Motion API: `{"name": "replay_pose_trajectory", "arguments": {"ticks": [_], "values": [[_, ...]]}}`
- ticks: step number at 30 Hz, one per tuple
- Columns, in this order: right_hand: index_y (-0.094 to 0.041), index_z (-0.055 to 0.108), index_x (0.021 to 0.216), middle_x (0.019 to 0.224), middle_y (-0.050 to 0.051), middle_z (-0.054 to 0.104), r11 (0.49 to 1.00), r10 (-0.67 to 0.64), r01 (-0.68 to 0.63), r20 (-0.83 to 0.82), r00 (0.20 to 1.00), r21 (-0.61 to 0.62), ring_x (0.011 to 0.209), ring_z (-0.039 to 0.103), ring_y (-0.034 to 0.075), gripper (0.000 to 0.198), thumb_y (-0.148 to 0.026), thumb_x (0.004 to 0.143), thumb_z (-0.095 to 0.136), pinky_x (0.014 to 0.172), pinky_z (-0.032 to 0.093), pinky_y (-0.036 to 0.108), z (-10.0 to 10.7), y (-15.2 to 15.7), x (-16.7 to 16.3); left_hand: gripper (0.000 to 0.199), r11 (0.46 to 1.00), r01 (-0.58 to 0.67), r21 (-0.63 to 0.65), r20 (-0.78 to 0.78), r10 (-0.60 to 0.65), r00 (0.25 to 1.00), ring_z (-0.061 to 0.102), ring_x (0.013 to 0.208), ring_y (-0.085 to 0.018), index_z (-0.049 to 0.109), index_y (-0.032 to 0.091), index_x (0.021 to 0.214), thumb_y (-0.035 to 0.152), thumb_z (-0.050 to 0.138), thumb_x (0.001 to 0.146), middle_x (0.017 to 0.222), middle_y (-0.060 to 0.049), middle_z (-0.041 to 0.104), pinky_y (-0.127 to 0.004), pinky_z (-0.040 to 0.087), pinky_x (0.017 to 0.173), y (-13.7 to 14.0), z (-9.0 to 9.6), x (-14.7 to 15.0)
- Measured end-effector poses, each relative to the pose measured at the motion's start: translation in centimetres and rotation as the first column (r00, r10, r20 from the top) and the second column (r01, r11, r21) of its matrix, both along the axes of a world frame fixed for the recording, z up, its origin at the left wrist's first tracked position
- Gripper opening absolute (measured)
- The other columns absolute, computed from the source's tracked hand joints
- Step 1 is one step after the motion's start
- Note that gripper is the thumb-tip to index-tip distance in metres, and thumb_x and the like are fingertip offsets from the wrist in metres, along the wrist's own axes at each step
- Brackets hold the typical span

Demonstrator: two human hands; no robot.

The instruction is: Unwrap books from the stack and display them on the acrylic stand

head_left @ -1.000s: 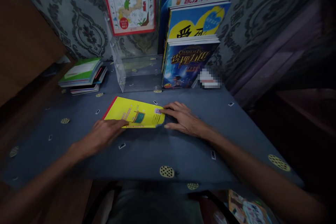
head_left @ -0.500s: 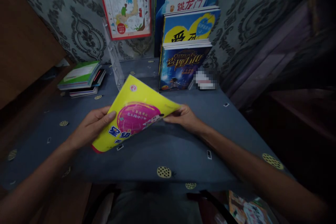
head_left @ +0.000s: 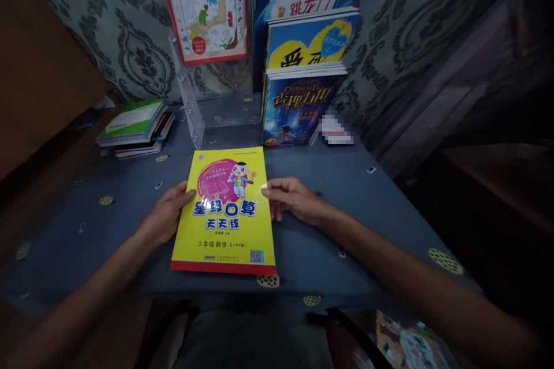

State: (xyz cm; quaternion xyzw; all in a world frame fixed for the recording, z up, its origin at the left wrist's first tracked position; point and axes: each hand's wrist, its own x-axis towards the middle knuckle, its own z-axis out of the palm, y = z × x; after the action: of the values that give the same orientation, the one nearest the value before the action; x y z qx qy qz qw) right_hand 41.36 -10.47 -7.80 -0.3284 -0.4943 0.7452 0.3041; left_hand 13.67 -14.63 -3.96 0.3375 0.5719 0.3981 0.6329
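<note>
Step in hand, by judgement: two-handed hold. Left hand [head_left: 167, 214] and right hand [head_left: 295, 199] each have fingers clamped on a side edge of the yellow book [head_left: 223, 248], cover up, over the bench [head_left: 324, 274], before the rack [head_left: 189, 106]. Next move calls for even grips.

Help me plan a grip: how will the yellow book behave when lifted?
The yellow book looks thin, so it's probably light and somewhat floppy. It shows glare, so it may be slippery. Pinched by left hand and right hand at opposite edges, it seems unlikely to tip.
</note>
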Motion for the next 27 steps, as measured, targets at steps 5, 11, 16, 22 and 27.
{"name": "replay_pose_trajectory", "arguments": {"ticks": [5,11,16,22,27], "values": [[-0.017,0.059,0.075,0.064,0.001,0.073,0.999,0.044,-0.044,0.121,0.992,-0.001,0.052,0.067,0.011,0.044,-0.048,0.067,0.088,0.047,0.053,0.02,-1.2,-0.1,-0.4,0.071,0.991,0.12,0.056,-0.273,-0.1,0.957,0.076,0.064,-0.026,0.042,0.023,0.13,0.043,0.081,0.074,0.077,-0.002,0.077,-0.029,0.058,0.05,0.1,-1.5,-1.7],[-0.017,0.058,0.074,0.06,0.001,0.071,1.0,0.0,0.003,0.173,0.985,-0.015,0.049,0.065,0.011,0.04,-0.046,0.072,0.086,0.047,0.053,0.021,-1.4,0.0,-0.8,0.056,0.884,0.458,0.097,-0.879,-0.14,0.456,0.07,0.06,-0.026,0.053,0.021,0.13,0.055,0.061,0.088,0.069,-0.004,0.072,-0.028,0.044,0.047,1.0,-1.1,-3.1],[-0.018,0.057,0.072,0.057,0.001,0.069,0.999,0.007,0.003,0.207,0.978,-0.051,0.045,0.063,0.01,0.038,-0.044,0.075,0.085,0.044,0.051,0.02,-1.2,0.5,-1.1,0.031,0.8,0.598,0.042,-0.995,0.086,-0.046,0.071,0.08,-0.028,0.064,0.02,0.111,0.04,0.045,0.098,0.09,-0.011,0.074,-0.035,0.051,0.069,1.9,-0.5,-2.4],[-0.018,0.055,0.073,0.057,0.001,0.067,0.999,0.043,-0.034,0.375,0.926,-0.031,0.046,0.063,0.012,0.034,-0.042,0.084,0.076,0.044,0.048,0.021,-0.6,1.2,-1.1,0.037,0.712,0.702,0.002,-0.994,0.076,-0.075,0.062,0.121,-0.032,0.057,0.016,0.129,0.036,0.038,0.103,0.135,-0.016,0.063,-0.046,0.051,0.1,3.8,-2.1,-1.5],[-0.019,0.055,0.061,0.055,0.001,0.064,0.869,-0.194,-0.237,0.74,0.643,0.434,0.05,0.06,0.014,0.038,-0.036,0.094,0.061,0.051,0.041,0.025,1.7,1.8,-1.1,0.04,0.691,0.717,0.093,-0.987,0.161,-0.028,0.056,0.132,-0.032,0.056,0.016,0.13,0.038,0.032,0.106,0.147,-0.018,0.055,-0.048,0.047,0.108,4.6,-4.5,-2.4]]}}
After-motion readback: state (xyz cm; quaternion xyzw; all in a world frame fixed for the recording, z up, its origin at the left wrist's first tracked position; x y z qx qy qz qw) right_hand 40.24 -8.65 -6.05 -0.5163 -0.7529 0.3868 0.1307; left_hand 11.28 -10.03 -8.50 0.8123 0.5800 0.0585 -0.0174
